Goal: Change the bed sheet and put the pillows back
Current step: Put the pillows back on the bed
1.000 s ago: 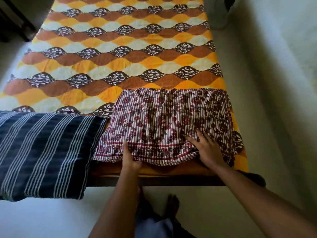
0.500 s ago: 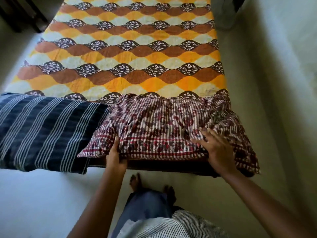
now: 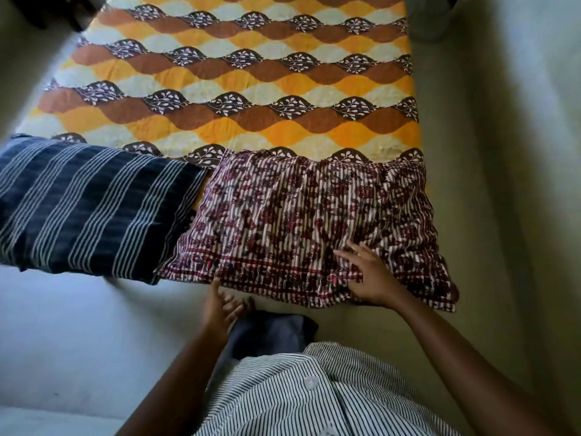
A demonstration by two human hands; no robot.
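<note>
Fingers spread flat, our right hand (image 3: 372, 278) presses the maroon floral pillow (image 3: 298, 215); our left hand (image 3: 221, 306) hovers empty below its edge. Soft, light, it overhangs the bed (image 3: 235, 89) beside the navy striped pillow (image 3: 88, 206); we'd grip its corners.

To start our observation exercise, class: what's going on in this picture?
A person in a striped shirt stands at the near end of an orange, brown and cream bed sheet. Two pillows lie side by side there: a blue striped pillow on the left and a maroon pillow on the right. The right hand rests on the maroon pillow near its front edge, fingers spread. The left hand is open just below that edge, holding nothing.
</note>
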